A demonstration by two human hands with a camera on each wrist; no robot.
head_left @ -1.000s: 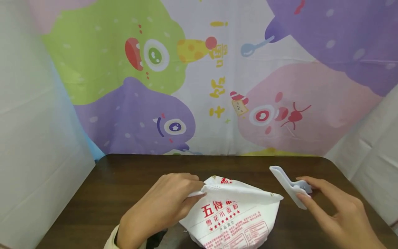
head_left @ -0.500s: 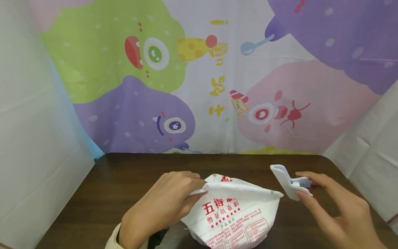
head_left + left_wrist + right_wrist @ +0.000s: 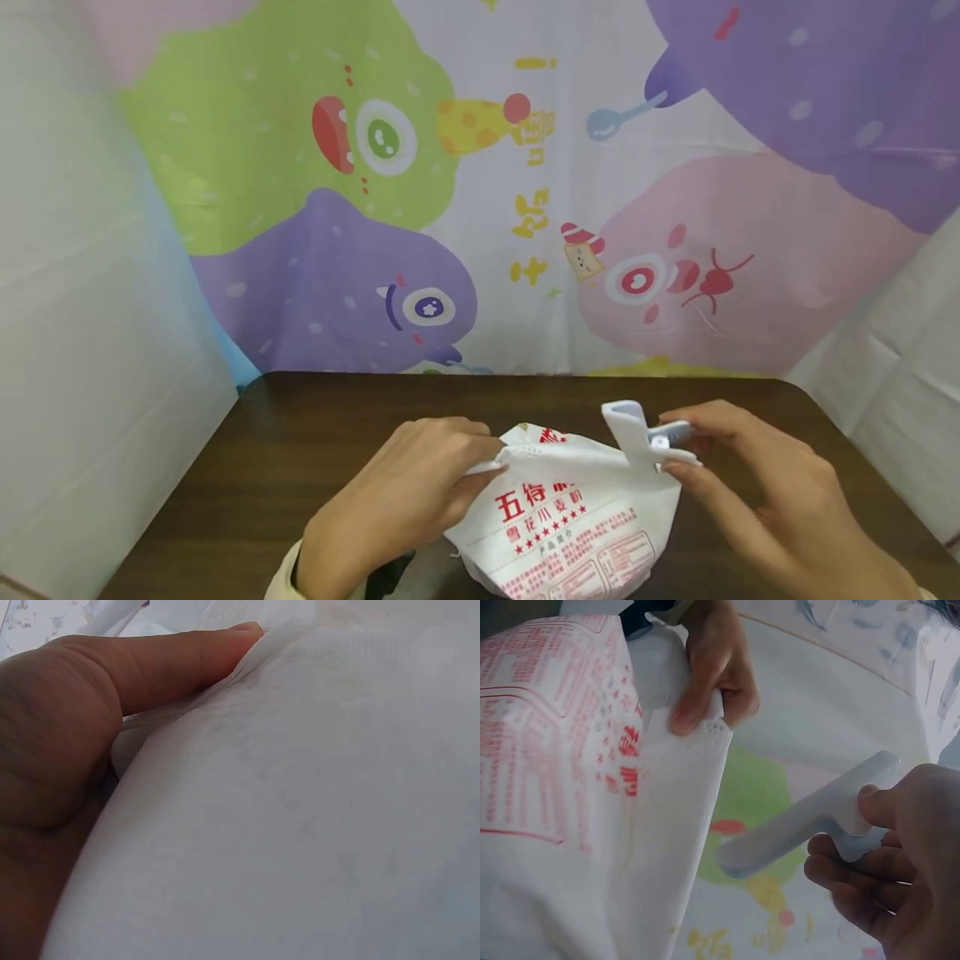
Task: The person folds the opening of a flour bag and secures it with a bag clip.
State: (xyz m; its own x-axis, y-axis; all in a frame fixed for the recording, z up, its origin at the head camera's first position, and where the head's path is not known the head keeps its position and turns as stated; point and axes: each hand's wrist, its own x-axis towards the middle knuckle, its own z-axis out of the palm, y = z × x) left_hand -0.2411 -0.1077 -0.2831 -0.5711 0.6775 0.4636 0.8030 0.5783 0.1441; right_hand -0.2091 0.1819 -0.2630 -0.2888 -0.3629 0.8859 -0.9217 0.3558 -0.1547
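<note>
A white flour bag (image 3: 570, 508) with red print sits at the table's front, its top folded over into a straight edge. My left hand (image 3: 405, 483) pinches the left end of that fold; in the left wrist view the thumb (image 3: 187, 664) presses along the white cloth. My right hand (image 3: 772, 492) holds a white bag clip (image 3: 630, 429) by its two handles between thumb and fingers. In the head view the clip overlaps the fold near its right corner. The right wrist view shows the clip's long bar (image 3: 795, 825) close beside the bag's folded edge (image 3: 697, 855).
The dark brown table (image 3: 300, 433) spreads around the bag. Behind it hangs a cloth (image 3: 555, 333) with cartoon monsters, and white cloth walls (image 3: 90, 333) rise on both sides. A dark item (image 3: 390, 575) shows under my left wrist.
My right hand has brought the bag clip leftward, from beside the bag to over the right end of its fold. The left hand keeps its hold at the left end.
</note>
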